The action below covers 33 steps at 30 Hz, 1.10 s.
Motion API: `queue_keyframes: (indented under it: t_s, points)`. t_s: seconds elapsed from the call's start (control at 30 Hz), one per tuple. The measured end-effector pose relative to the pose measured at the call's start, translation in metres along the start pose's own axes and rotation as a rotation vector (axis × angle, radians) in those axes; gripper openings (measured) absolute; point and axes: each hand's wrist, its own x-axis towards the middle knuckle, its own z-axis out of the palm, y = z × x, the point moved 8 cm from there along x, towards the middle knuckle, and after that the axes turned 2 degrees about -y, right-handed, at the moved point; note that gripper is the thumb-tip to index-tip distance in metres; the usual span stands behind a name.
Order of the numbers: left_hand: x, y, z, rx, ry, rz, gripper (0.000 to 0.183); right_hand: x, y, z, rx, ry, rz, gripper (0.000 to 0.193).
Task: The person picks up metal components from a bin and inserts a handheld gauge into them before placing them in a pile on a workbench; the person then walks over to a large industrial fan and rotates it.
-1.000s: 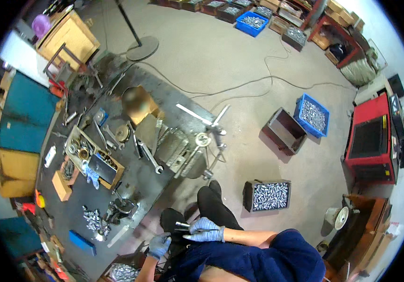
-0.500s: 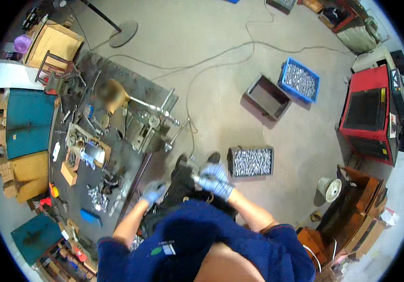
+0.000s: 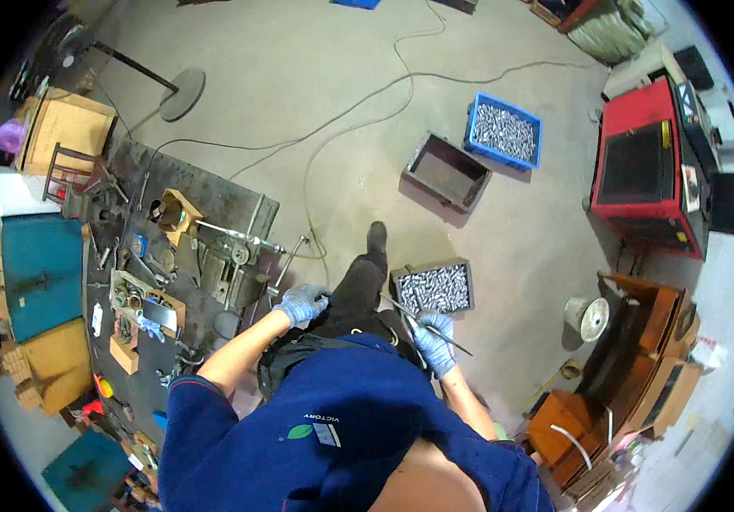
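Observation:
My right hand (image 3: 435,333), in a grey-blue glove, grips a long thin metal rod (image 3: 456,344) with a tapered dark end. The rod slants across my palm, its other end near the grey crate (image 3: 472,299) on the floor. Small shiny metal parts (image 3: 433,288) fill that crate, just beyond my right hand. My left hand (image 3: 301,305), gloved the same way, is beside my left thigh, near the workbench edge. Its fingers are curled in, with a small dark patch at the tips; what it holds, if anything, is unclear.
A workbench (image 3: 141,316) with a vise (image 3: 234,264) and scattered tools stands on my left. An empty dark crate (image 3: 418,175) and a blue crate (image 3: 472,128) of metal parts lie ahead. Cables (image 3: 358,124) cross the floor. A red machine (image 3: 631,171) and white bucket (image 3: 587,318) are at right.
My body has turned and stepped; one leg now reaches forward. My right hand has moved right and lower, with the long rod now plainly visible. My left hand has risen toward my thigh.

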Motion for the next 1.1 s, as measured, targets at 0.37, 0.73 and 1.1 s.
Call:
queue_keyframes:
  t_s: [0.37,0.73,1.1]
  points:
    - [0.027,-0.049,-0.020,-0.640,0.152,-0.272,0.035,0.204,-0.099,0.054,-0.321,-0.526,-0.254,0.025]
    - [0.036,-0.046,-0.065,-0.974,0.712,-0.351,0.027,0.286,-0.189,0.188,-0.492,-0.979,-0.449,0.026]
    - [0.072,-0.051,-0.172,-1.234,1.140,-0.215,0.031,0.386,-0.202,0.317,-0.407,-1.474,-0.704,0.029]
